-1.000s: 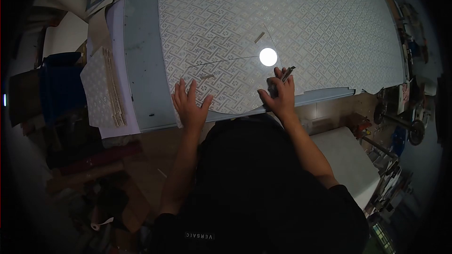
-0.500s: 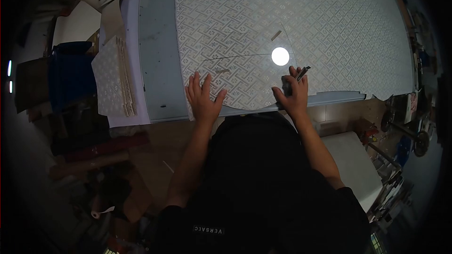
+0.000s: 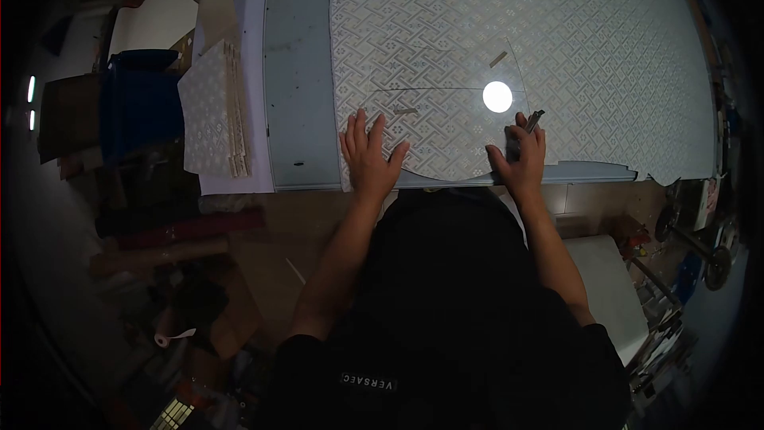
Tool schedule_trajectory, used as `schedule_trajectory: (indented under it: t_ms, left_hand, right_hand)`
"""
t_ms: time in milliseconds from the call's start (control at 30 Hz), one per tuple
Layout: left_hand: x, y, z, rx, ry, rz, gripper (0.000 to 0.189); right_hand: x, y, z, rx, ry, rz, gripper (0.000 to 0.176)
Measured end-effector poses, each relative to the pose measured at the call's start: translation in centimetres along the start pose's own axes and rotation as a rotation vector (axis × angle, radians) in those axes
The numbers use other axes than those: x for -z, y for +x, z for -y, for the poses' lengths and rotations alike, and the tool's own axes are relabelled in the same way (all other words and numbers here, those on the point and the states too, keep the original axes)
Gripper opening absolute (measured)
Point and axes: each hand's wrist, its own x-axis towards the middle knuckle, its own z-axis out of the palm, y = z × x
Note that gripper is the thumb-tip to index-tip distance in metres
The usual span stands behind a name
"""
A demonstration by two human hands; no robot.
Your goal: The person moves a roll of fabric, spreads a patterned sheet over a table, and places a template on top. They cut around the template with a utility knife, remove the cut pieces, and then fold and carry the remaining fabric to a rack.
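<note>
A pale sheet with a raised lattice-and-flower pattern [image 3: 605, 72] lies over the table. On it rests what looks like a clear template [image 3: 446, 131] with a curved lower edge, dark outlines and two short slots. My left hand [image 3: 372, 159] lies flat near the template's lower left, fingers spread, holding nothing. At the lower right, my right hand [image 3: 521, 161] is closed round a dark slim knife-like tool [image 3: 535, 119], its end sticking out above the fingers. Most of that tool is hidden in the hand. A bright white round spot [image 3: 497, 96] shows above it.
The grey-blue tabletop [image 3: 298, 87] shows left of the sheet. Stacked patterned pieces [image 3: 208, 115] lie farther left, beside a blue bin [image 3: 139, 111]. Rolls [image 3: 171, 255] lie on the floor at left; a pale board [image 3: 605, 287] stands at lower right.
The whole view has shifted, so the table and both hands appear farther right. Relative to the sheet and template, both hands stay about where they were.
</note>
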Motion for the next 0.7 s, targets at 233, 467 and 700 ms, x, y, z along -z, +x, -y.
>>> schedule_trajectory:
  t_ms: [233, 467, 700]
  left_hand:
    - [0.01, -0.01, 0.03, 0.002, -0.01, 0.004, 0.068]
    - [0.01, -0.03, 0.23, -0.011, -0.011, 0.006, 0.068]
    - [-0.11, -0.03, 0.19, -0.007, -0.002, 0.017, 0.07]
  right_hand:
    - [-0.24, -0.07, -0.03, -0.013, 0.013, -0.003, 0.054]
    - [-0.09, 0.01, -0.11, 0.051, -0.068, 0.001, 0.058]
    - [0.02, 0.07, -0.01, 0.047, -0.081, -0.01, 0.059]
